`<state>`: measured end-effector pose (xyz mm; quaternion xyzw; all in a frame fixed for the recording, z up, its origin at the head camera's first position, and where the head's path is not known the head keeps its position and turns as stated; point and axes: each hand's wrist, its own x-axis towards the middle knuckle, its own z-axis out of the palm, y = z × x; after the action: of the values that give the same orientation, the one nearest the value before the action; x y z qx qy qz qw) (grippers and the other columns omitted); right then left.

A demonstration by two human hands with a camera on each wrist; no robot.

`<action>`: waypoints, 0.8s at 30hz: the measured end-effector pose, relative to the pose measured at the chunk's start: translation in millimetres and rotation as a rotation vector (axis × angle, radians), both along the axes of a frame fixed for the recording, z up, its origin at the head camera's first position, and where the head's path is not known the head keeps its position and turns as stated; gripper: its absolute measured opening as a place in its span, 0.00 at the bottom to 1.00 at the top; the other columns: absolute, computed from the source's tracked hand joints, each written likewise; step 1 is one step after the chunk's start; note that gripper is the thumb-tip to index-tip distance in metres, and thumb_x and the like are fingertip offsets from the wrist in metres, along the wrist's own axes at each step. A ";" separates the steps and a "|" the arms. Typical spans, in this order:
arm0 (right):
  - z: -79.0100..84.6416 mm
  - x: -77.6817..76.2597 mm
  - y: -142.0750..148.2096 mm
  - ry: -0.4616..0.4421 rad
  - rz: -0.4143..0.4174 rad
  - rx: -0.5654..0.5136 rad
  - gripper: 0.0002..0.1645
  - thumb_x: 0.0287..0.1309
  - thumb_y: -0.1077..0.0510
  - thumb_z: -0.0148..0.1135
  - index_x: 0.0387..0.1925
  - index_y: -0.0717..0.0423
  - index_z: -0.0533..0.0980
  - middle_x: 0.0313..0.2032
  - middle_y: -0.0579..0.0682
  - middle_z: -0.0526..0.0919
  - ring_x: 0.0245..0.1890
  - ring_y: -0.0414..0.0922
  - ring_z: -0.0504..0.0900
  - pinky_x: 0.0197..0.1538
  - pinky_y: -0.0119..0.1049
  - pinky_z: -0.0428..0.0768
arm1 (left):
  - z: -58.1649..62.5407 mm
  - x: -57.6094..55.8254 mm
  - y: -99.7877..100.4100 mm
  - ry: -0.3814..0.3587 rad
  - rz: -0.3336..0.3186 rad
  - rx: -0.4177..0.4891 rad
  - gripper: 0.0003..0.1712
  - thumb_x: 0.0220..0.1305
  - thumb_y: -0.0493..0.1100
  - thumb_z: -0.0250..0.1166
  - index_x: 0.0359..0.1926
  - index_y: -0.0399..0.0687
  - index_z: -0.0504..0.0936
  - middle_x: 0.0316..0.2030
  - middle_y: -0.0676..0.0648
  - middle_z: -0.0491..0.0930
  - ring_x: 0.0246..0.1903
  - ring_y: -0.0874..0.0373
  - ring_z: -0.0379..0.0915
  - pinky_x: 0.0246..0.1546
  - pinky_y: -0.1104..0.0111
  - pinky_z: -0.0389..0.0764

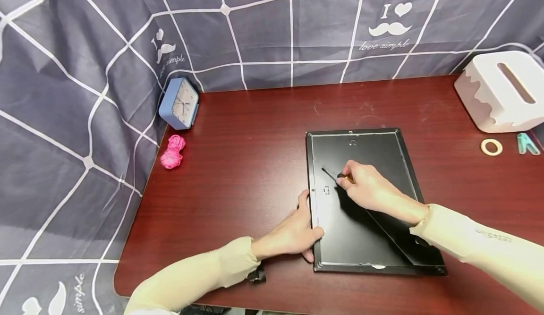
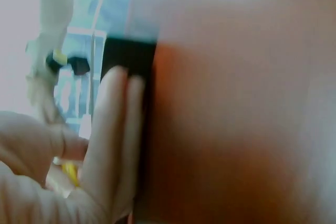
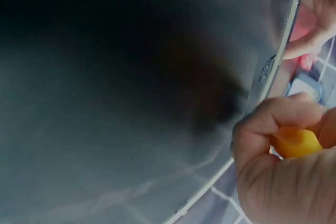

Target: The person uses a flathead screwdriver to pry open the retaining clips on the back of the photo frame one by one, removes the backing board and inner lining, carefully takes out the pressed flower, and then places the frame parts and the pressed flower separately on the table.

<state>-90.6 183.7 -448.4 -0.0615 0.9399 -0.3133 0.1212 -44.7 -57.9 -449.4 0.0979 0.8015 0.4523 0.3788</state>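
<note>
A black picture frame point(image 1: 361, 230) lies back side up on the table, with small metal hangers on its panel. My left hand point(image 1: 293, 230) rests at its left edge. The thumb lies over the rim, while straight fingers point(image 2: 107, 129) run along the frame's dark side in the left wrist view. Above the back panel, my right hand point(image 1: 367, 187) grips a screwdriver point(image 1: 330, 174) by its yellow and black handle point(image 3: 296, 142). Its thin dark shaft points up and left over the panel, near the left hanger. Whether the tip touches anything, I cannot tell.
A blue alarm clock point(image 1: 179, 103) and pink yarn point(image 1: 173, 152) sit at the table's left. A white tissue box point(image 1: 501, 93), a tape roll point(image 1: 491, 147) and a teal clip point(image 1: 528, 144) lie at the right. Grey checked cloth point(image 1: 263, 31) hangs behind the table.
</note>
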 end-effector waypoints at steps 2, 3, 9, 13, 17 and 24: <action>-18.3 -2.8 0.6 -0.005 0.009 0.020 0.09 0.75 0.51 0.64 0.41 0.52 0.75 0.24 0.44 0.75 0.26 0.42 0.75 0.31 0.33 0.72 | -1.7 8.5 2.9 -0.033 0.038 0.031 0.62 0.65 0.34 0.65 0.88 0.51 0.34 0.24 0.40 0.85 0.12 0.52 0.85 0.40 0.75 0.91; -21.7 -3.9 -0.5 -0.019 0.013 0.034 0.09 0.75 0.51 0.63 0.41 0.51 0.75 0.24 0.44 0.76 0.27 0.43 0.76 0.32 0.33 0.75 | -2.2 10.4 4.3 -0.054 0.058 0.046 0.62 0.65 0.33 0.65 0.88 0.51 0.34 0.22 0.40 0.85 0.12 0.52 0.85 0.38 0.72 0.93; -45.3 -18.6 -2.3 0.065 0.004 0.069 0.08 0.73 0.52 0.63 0.38 0.49 0.74 0.23 0.44 0.76 0.27 0.43 0.79 0.34 0.36 0.78 | 0.3 -27.8 8.9 -0.038 0.128 -0.017 0.63 0.68 0.37 0.73 0.88 0.57 0.38 0.22 0.41 0.86 0.13 0.52 0.84 0.22 0.64 0.91; -47.1 -24.3 -4.7 0.077 0.005 0.071 0.08 0.72 0.53 0.62 0.36 0.48 0.73 0.22 0.44 0.76 0.27 0.44 0.79 0.32 0.37 0.77 | -1.1 -71.7 12.5 0.033 0.170 -0.028 0.60 0.71 0.42 0.74 0.88 0.54 0.42 0.24 0.41 0.86 0.13 0.54 0.83 0.19 0.63 0.90; -45.9 -26.6 -10.6 0.103 0.048 0.084 0.08 0.70 0.55 0.62 0.34 0.48 0.72 0.21 0.43 0.75 0.25 0.44 0.78 0.28 0.36 0.75 | -4.7 -95.7 15.1 0.048 0.151 0.015 0.55 0.73 0.41 0.73 0.86 0.50 0.45 0.30 0.40 0.84 0.12 0.54 0.83 0.19 0.60 0.91; -40.5 -25.7 -14.3 0.141 0.040 0.114 0.12 0.68 0.56 0.63 0.30 0.47 0.68 0.18 0.43 0.73 0.22 0.44 0.76 0.26 0.36 0.73 | -7.2 -106.4 20.5 0.011 0.122 0.049 0.53 0.75 0.37 0.70 0.85 0.46 0.43 0.29 0.37 0.83 0.12 0.52 0.83 0.21 0.58 0.92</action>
<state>-116.3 169.4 -488.9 -0.0950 0.9609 -0.2520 0.0645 -151.1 -37.5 -456.6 0.0606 0.7965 0.4938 0.3436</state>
